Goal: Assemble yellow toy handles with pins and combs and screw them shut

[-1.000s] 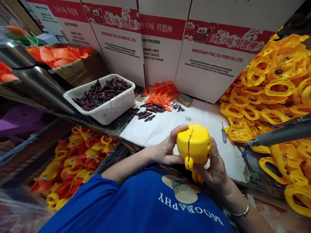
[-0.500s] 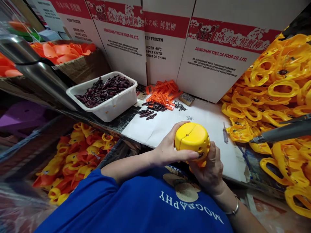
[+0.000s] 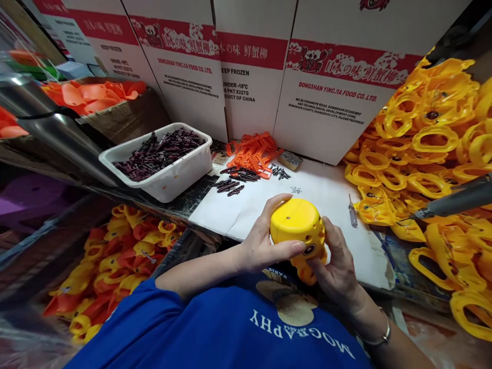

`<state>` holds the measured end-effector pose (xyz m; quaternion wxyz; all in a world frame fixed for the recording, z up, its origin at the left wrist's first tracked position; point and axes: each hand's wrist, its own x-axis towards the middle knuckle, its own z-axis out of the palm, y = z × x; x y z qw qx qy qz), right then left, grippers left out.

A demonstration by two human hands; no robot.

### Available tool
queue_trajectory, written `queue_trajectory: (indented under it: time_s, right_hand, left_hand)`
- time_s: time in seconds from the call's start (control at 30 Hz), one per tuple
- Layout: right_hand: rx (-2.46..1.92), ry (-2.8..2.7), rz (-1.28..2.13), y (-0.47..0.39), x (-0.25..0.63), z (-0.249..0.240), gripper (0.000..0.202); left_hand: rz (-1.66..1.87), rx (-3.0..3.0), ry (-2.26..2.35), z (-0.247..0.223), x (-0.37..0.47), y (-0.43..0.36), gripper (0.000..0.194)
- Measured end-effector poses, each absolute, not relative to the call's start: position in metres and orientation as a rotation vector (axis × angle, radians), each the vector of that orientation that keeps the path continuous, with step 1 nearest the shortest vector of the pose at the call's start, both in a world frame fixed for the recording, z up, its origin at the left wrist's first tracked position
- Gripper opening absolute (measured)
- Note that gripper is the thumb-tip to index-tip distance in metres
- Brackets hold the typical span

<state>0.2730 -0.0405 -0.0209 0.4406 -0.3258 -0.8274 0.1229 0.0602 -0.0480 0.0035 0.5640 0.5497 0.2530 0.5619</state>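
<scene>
A yellow plastic toy duck (image 3: 296, 221) is held up in front of my chest, over the near edge of the worktop, its rounded top towards me and a printed eye showing low on its side. My left hand (image 3: 265, 241) wraps its left side, thumb laid across the front near the eye. On the other side my right hand (image 3: 336, 264) grips the lower right of the duck, fingers closed against it. Part of the duck's lower end is hidden by my hands. Beyond it on the white sheet (image 3: 246, 205) lie small dark purple-brown plastic parts (image 3: 229, 186).
A white tub (image 3: 177, 174) of dark parts stands at left, near orange plastic pieces (image 3: 253, 154) and small screws (image 3: 296, 189). A screwdriver (image 3: 352, 214), a powered driver (image 3: 453, 197) and piled yellow shells (image 3: 418, 138) are at right. Cartons (image 3: 326, 113) line the back; finished-looking ducks (image 3: 119, 251) fill a bin below left.
The two duck halves have come together: the gap across the top is now a thin seam. Both hands stay on it, and the view has shifted slightly.
</scene>
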Motion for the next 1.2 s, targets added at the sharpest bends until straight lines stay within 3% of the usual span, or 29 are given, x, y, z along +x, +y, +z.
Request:
queue_trajectory:
  time_s: [0.07,0.2,0.37,0.6,0.83,1.0,1.2]
  right_hand:
    - [-0.792,-2.006,0.525,-0.036,0.277,-0.017,0.068]
    - [-0.849,-1.914,1.053,-0.025,0.280,-0.005,0.076]
    - [-0.855,-1.754,1.477,-0.012,0.285,0.011,0.087]
    - [-0.923,-1.680,1.530,-0.004,0.294,0.010,0.089]
    - [-0.917,-1.621,1.367,-0.012,0.285,0.002,0.082]
    - [-0.932,-1.574,1.320,-0.016,0.285,-0.004,0.074]
    - [-0.921,-1.526,1.372,-0.019,0.284,-0.010,0.074]
  left_hand:
    - [1.309,1.314,0.572,0.005,0.058,-0.047,0.082]
    - [1.207,1.302,0.704,0.011,0.054,-0.046,0.075]
    - [1.220,1.234,0.726,0.017,0.062,-0.039,0.090]
    - [1.200,1.268,0.739,0.018,0.067,-0.028,0.069]
    - [1.232,1.570,0.807,0.015,0.065,-0.027,0.089]
    - [1.303,1.938,1.077,0.011,0.058,-0.024,0.052]
    - [1.378,2.089,0.886,0.011,0.055,-0.023,0.046]
